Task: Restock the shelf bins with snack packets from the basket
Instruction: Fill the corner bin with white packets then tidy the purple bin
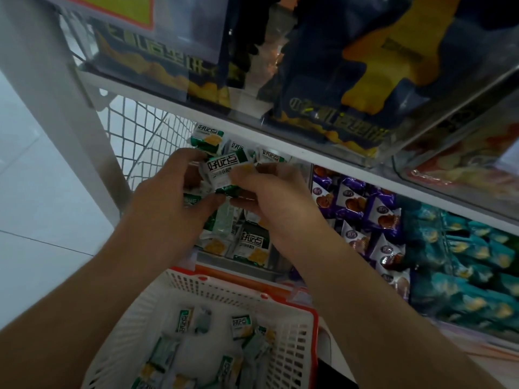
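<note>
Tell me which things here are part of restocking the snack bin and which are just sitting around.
Part of the job:
left hand and right hand, both holding the green-and-white packet
green packet bin
white basket with loose packets

Just there:
purple packets
teal packets
navy-and-yellow bags on the shelf above

A shop — shelf bins (362, 220) of packaged snacks, restocking basket (289, 327) below.
</note>
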`<state>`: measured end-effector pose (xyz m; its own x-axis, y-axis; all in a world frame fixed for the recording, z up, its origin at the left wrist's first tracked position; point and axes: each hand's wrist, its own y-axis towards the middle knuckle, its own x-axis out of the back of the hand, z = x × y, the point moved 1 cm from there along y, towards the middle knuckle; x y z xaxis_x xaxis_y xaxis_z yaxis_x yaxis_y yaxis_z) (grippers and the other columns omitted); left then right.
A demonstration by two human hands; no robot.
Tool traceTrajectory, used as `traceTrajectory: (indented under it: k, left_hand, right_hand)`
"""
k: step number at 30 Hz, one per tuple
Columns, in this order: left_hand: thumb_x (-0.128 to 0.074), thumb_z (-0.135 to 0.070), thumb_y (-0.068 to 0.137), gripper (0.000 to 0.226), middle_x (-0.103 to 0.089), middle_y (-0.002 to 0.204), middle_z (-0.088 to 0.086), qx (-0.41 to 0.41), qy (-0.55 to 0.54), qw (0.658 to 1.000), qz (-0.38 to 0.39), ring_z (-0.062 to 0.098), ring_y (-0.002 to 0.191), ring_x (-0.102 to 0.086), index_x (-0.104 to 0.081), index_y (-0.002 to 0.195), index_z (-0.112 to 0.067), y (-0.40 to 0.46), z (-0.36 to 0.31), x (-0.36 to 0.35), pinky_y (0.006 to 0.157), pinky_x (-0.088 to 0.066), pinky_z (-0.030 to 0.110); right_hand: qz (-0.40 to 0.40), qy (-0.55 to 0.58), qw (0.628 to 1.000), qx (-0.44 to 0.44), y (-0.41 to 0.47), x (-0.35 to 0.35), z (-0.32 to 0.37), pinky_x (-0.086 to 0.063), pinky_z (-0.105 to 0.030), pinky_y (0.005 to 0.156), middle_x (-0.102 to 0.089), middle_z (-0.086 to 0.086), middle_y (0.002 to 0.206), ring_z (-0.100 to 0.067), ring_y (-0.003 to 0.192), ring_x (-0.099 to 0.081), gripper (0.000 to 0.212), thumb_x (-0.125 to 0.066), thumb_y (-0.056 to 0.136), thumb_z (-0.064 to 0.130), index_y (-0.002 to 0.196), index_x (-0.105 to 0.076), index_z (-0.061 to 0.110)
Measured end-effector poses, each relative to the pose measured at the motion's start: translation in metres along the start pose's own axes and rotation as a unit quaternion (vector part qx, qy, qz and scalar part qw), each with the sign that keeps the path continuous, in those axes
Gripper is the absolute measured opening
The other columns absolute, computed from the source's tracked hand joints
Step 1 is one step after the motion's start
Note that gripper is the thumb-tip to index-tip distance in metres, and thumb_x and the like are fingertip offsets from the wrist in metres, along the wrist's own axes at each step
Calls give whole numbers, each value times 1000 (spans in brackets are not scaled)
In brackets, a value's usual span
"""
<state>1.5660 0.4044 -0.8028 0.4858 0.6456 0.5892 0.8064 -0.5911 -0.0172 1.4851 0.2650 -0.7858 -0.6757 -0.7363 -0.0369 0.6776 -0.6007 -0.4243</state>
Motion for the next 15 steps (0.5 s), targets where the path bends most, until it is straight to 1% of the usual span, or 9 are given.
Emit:
traceTrajectory:
  k: [2, 4, 6, 8, 9, 11, 13, 14, 15]
  left_hand:
    - [-77, -35, 89, 55, -69, 114, -16, 8, 2, 1000, 3, 11, 110, -66, -49, 136, -38, 0, 0, 0, 92, -53, 38]
    - [-75, -38, 89, 53, -69, 116, -17, 8, 13, 1000, 4, 13, 112, -66, -47, 134, -41, -1, 0, 0, 95, -54, 45]
    - [-75, -35, 91, 52, -66, 113, -19, 1, 19, 1000, 1, 12, 108, -65, -46, 135, -41, -2, -1, 0, 92, -54, 42]
    - [-73, -26, 93, 55, -63, 109, -19, -5, 14, 1000, 5, 10, 101, -62, -45, 139, -40, -2, 0, -2, 85, -49, 33]
    - [-72, -24, 94, 58, -62, 110, -19, -8, 15, 1000, 10, 9, 99, -60, -44, 142, -39, -2, 0, -3, 83, -47, 30]
    - [-71, -23, 95, 64, -60, 114, -18, -23, 33, 999, 17, 8, 97, -58, -38, 149, -36, -2, 3, -5, 83, -46, 29]
    - [-73, -22, 94, 65, -58, 116, -16, -43, 59, 997, 25, 9, 97, -56, -40, 149, -28, -1, 7, -6, 81, -45, 28]
    - [-73, -19, 92, 60, -60, 119, -13, -59, 82, 994, 32, 11, 101, -56, -46, 145, -25, -1, 10, -8, 81, -45, 29]
    - [-74, -16, 90, 53, -63, 124, -7, -77, 116, 989, 39, 15, 110, -56, -54, 138, -22, -1, 15, -9, 85, -46, 31]
  right_hand:
    - [1, -111, 993, 46, -3, 5, 4, -64, -40, 84, -67, 2, 96, -16, 95, -73, 29, -80, 90, 13, 91, -56, 30]
    - [32, -221, 968, 114, -4, 9, 7, -60, -23, 77, -62, 14, 99, 1, 88, -68, 30, -77, 91, 10, 97, -57, 31]
    - [66, -323, 922, 201, -3, 11, 5, -50, -2, 78, -57, 23, 105, 9, 88, -59, 42, -74, 88, 4, 122, -63, 25]
    - [50, -419, 861, 283, 0, 11, -1, -38, 5, 81, -53, 20, 109, 9, 95, -47, 52, -76, 84, 6, 132, -64, 22]
    - [33, -450, 838, 305, 1, 11, -4, -36, 5, 80, -54, 18, 108, 9, 96, -44, 49, -77, 83, 11, 130, -66, 22]
    - [-7, -494, 808, 321, 7, 13, -9, -39, -1, 81, -62, 14, 107, 2, 94, -50, 42, -79, 82, 20, 123, -68, 24]
    - [-59, -546, 766, 334, 9, 12, -8, -50, -23, 92, -70, 8, 111, -11, 102, -62, 41, -77, 82, 29, 122, -69, 25]
    - [-86, -581, 739, 330, 11, 12, -8, -49, -33, 99, -70, 5, 116, -17, 109, -63, 44, -75, 83, 31, 126, -67, 25]
    - [-105, -612, 721, 309, 14, 11, -7, -46, -37, 105, -67, 2, 123, -21, 116, -61, 48, -72, 85, 32, 132, -62, 25]
